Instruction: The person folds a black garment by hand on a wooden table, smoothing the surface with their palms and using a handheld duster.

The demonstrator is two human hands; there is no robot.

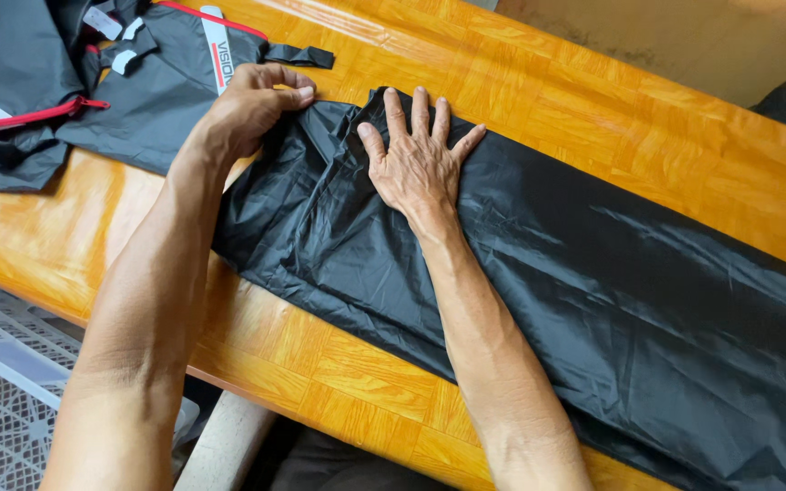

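Orange wood, glossy and laid in a parquet pattern, is the table (584, 100) that runs across my whole view from lower left to upper right. Over most of its right half lies the long black garment (593, 273) I am working on, thin shiny fabric spread flat in a wide band that reaches from the middle of the table out past the right edge of the view, its near end bunched and wrinkled. At the far left corner of the table sits a second black garment (152, 82), crumpled, with red piping, white patches and a short black strap sticking out toward the right; it lies near the long one but apart from it. Below the table's near edge, at lower left, I see a white plastic lattice crate (2, 391). My right hand (418, 164) rests palm down on the bunched end of the long garment, fingers spread and straight, pressing the cloth flat and gripping nothing. My left hand (252, 105) is just beside it at the garment's top corner, fingers curled and pinched together on the edge of the cloth.
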